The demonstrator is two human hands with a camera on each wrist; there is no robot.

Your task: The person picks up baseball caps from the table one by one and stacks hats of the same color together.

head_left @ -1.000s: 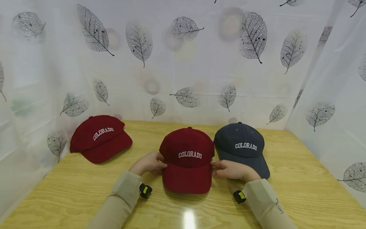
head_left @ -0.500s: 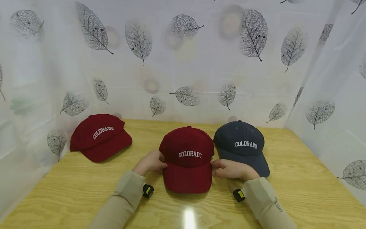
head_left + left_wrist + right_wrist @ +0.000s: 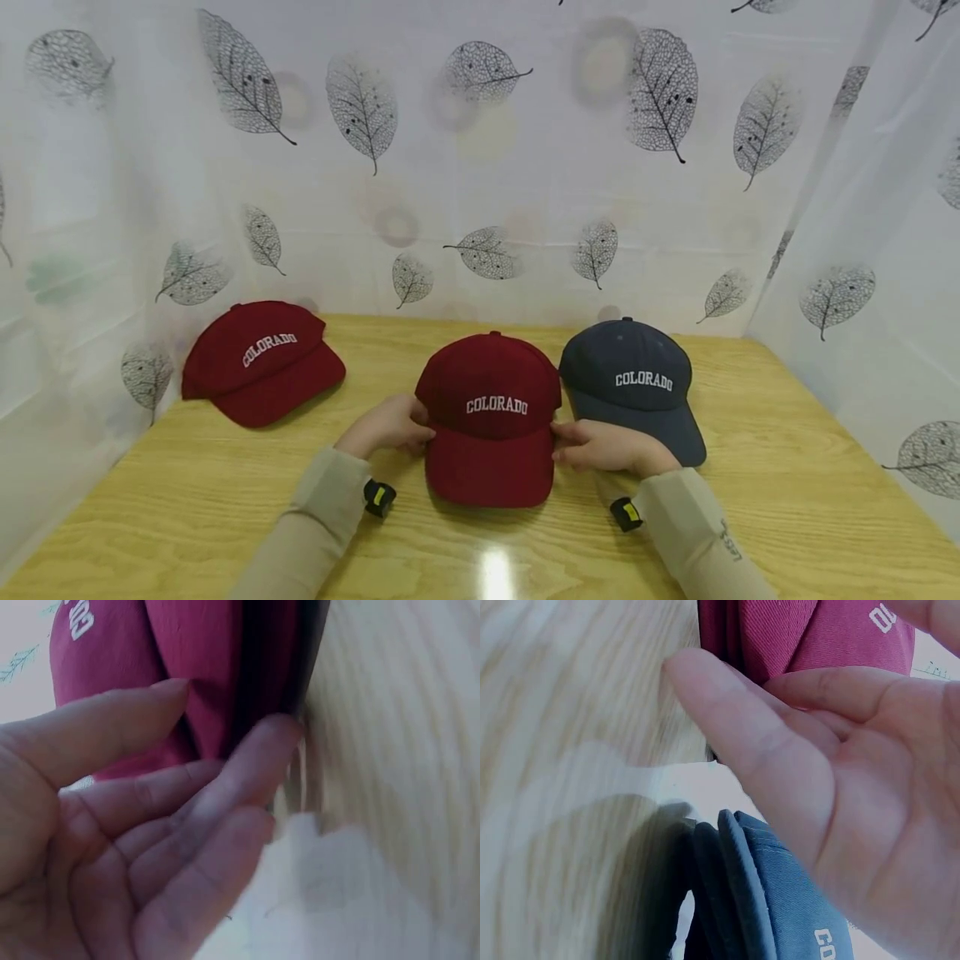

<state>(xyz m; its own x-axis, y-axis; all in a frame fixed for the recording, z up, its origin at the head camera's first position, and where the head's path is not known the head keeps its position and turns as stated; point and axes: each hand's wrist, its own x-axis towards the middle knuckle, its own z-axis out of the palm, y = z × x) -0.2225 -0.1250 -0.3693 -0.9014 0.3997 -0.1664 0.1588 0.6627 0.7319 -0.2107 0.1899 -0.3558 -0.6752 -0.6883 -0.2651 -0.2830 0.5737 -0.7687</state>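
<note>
A dark red baseball cap [image 3: 491, 417] with COLORADO in white letters sits mid-table, brim toward me. My left hand [image 3: 386, 427] holds its left side where crown and brim meet; in the left wrist view the thumb lies over the red cloth and the fingers [image 3: 274, 735] reach its lower edge. On the opposite side, my right hand [image 3: 611, 446] holds the brim's edge between thumb and fingers. The right wrist view shows a finger [image 3: 705, 675] low by the table, and the cap's fabric [image 3: 780, 637] partly covers other fingertips.
Close by on the right stands a navy COLORADO cap [image 3: 630, 367], its brim partly behind my right hand. Another dark red cap [image 3: 262, 362] lies angled at the back left. Leaf-printed white curtains [image 3: 420, 192] enclose the wooden table [image 3: 810, 500] behind and at both sides.
Both hands stay at the middle red cap's sides with hardly any movement. My left wrist shifts slightly right, then back left. All the caps keep their places.
</note>
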